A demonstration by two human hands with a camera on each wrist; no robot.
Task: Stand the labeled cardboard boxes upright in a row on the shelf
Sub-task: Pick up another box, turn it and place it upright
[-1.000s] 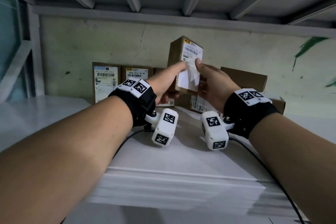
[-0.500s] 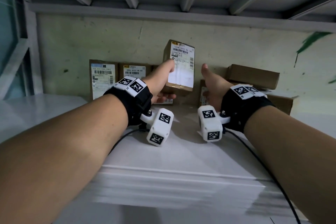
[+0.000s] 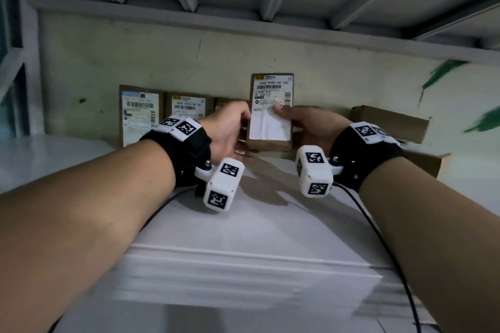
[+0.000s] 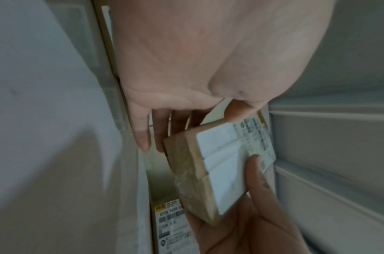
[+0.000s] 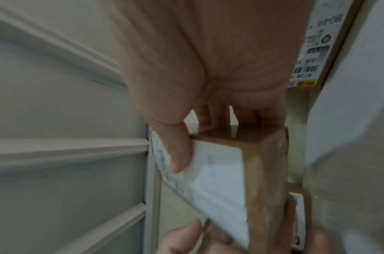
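A cardboard box [image 3: 270, 113] with a white label facing me is held upright just above the white shelf [image 3: 243, 230], right of the standing row. My left hand [image 3: 238, 132] holds its left side, fingers behind it and thumb at the front edge [image 4: 233, 111]. My right hand [image 3: 292, 121] grips its right side, thumb [image 5: 178, 154] pressed on the label. Two labeled boxes [image 3: 140, 113] [image 3: 188, 108] stand upright against the back wall. A third [image 3: 224, 103] is mostly hidden behind my left hand.
Plain brown boxes lie flat at the right, one [image 3: 389, 123] stacked on another [image 3: 424, 163]. A further labeled box [image 4: 171, 223] lies behind the held one. The shelf above hangs low overhead. Cables trail from both wrist cameras across the shelf front.
The box was held by my left hand alone half a second ago. My right hand has taken hold again, and the box has turned square to me and come lower.
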